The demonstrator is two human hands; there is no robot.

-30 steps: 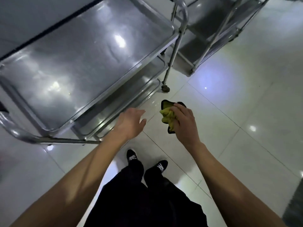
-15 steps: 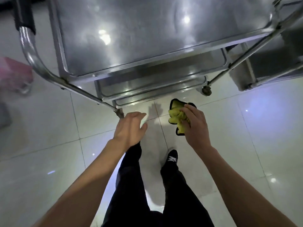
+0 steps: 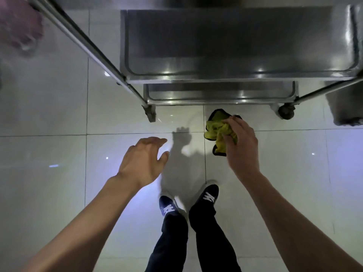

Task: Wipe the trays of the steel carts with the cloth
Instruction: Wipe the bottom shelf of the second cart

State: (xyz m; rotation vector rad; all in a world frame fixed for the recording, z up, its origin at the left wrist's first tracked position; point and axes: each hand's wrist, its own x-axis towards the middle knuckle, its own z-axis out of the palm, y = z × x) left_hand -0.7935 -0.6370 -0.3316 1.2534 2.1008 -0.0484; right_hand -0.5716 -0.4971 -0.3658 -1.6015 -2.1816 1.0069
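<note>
While I look down: shiny steel cart [image 3: 225, 81], two trays in view.
Right hand [image 3: 240, 148]: grips crumpled yellow-green cloth [image 3: 217, 130] just below the cart's edge.
Left hand [image 3: 144, 160]: fingers relaxed, holding nothing, below the cart.

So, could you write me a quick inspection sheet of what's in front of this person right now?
Surface: pale glossy tiled floor, with reflections and the person's shadow.
Job's things: steel cart ahead, middle tray and lower tray in view; yellow-green cloth bunched up.
Clutter: blurred pink object at far left; grey object at right, too unclear to name.
Hands: right hand holds the cloth above the floor, not on a tray; left hand open, holds nothing.
Cables: nothing seen.
Surroundings: cart caster near the cloth; dark shoes below.
</note>
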